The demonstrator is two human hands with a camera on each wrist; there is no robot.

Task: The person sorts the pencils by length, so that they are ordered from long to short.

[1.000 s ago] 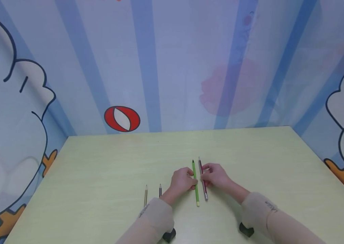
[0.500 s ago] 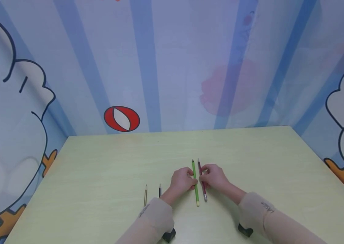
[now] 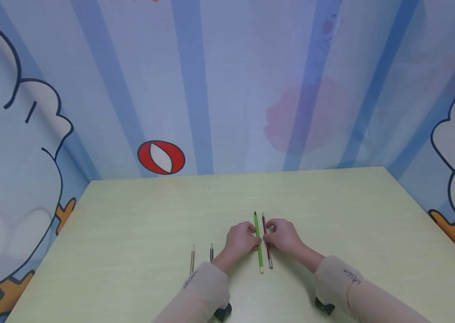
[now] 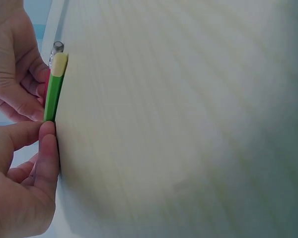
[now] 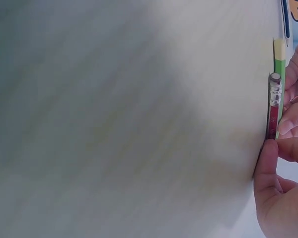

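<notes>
A green pencil [image 3: 260, 258] with a pale yellow end lies on the table, pinched near its middle between the thumb and fingers of my left hand [image 3: 241, 238]. Just right of it, almost parallel with a narrow gap, is a dark red pencil [image 3: 269, 255], which my right hand [image 3: 286, 235] pinches. Both tips point away from me. The left wrist view shows the left thumb and finger on the green pencil [image 4: 53, 96]. In the right wrist view, the red pencil [image 5: 273, 116] with its silver eraser end is held by the right fingertips.
Two more pencils lie left of my left forearm: a gold-brown one [image 3: 193, 259] and a dark one [image 3: 212, 252], its lower part hidden by the arm. The pale table [image 3: 138, 215] meets a blue striped backdrop [image 3: 235, 89] at its far edge.
My right hand and the red pencil have shifted slightly left and toward me, and the pencil now stands closer in line with the green one. The left hand has stayed in place.
</notes>
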